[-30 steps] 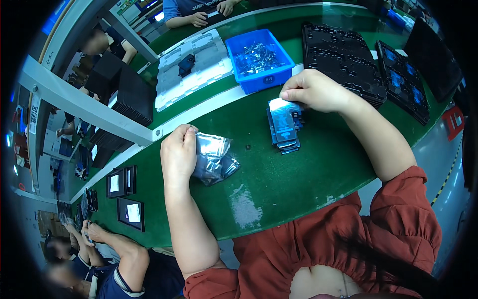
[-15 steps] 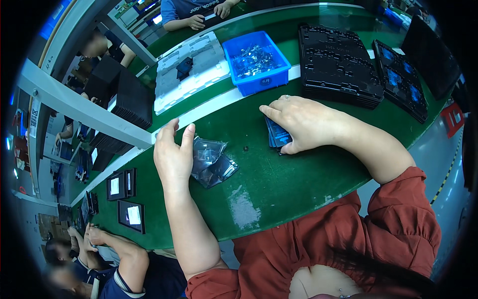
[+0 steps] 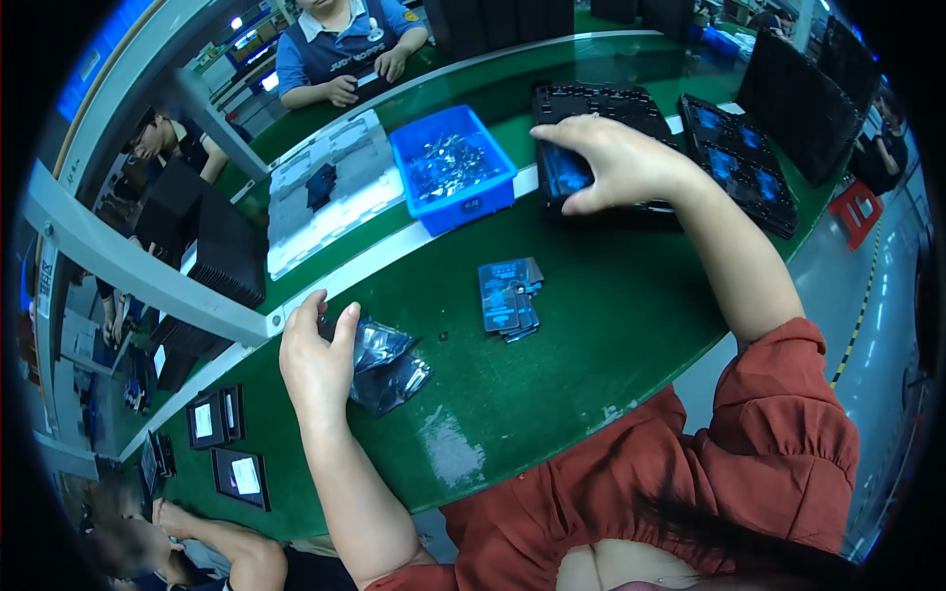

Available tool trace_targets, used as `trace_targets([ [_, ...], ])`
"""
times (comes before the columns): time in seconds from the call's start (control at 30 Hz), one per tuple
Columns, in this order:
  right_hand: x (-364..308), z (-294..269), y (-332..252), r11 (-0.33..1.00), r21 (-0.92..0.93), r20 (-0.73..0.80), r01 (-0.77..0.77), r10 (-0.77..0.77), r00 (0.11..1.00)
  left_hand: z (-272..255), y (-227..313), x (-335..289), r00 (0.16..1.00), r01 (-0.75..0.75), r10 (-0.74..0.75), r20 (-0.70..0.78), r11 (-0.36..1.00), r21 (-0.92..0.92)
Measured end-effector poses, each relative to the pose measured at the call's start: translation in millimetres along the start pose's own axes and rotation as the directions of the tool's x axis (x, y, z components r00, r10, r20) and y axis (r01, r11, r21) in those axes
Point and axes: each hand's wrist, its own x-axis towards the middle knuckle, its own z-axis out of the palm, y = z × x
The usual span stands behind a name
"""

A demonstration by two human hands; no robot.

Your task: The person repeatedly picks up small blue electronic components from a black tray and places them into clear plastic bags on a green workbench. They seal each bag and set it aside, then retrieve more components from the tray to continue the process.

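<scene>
My right hand point(image 3: 631, 163) is above the near edge of a black moulded tray point(image 3: 660, 113), thumb and fingers spanning a flat dark battery-like pack point(image 3: 564, 175) with a bluish sheen. Its grip looks to be on the pack's edges; how far the pack sits in the tray is hidden. A small fanned stack of similar flat packs point(image 3: 507, 295) lies on the green table. My left hand point(image 3: 320, 364) hovers with thumb and fingers apart, holding nothing, beside crumpled shiny antistatic bags point(image 3: 386, 369).
A blue bin point(image 3: 458, 212) of small metallic parts stands beyond, beside a white tray point(image 3: 345, 167). Another black tray point(image 3: 744, 163) holding packs is at the right. A metal post point(image 3: 148, 246) rises on the left. Co-workers sit across and at left.
My right hand has moved from the stack of packs up to the black tray, carrying one pack. My left hand stays beside the bags. The whole view has shifted.
</scene>
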Motion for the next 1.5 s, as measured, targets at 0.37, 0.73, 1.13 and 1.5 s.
trace_targets([
  [0.37,-26.2,-17.1,86.5,0.982,-0.039,0.131,-0.186,0.189,0.973,0.7,-4.9,-0.8,1.000,-0.011,0.011,-0.001,1.000,-0.026],
  [0.73,-50.7,-33.1,128.1,0.953,0.173,0.184,-0.248,0.216,0.959,2.3,1.3,-2.1,0.999,-0.036,0.037,0.003,0.995,-0.094],
  [1.13,-41.6,-27.8,145.6,0.982,0.112,0.127,-0.154,0.139,0.982,6.1,-1.3,-1.6,0.998,-0.043,0.047,0.045,0.995,-0.090],
  [1.5,21.4,-12.8,221.2,0.948,0.067,0.031,-0.312,0.310,0.950,10.1,2.6,0.1,0.997,-0.027,0.035,0.073,0.994,-0.104],
])
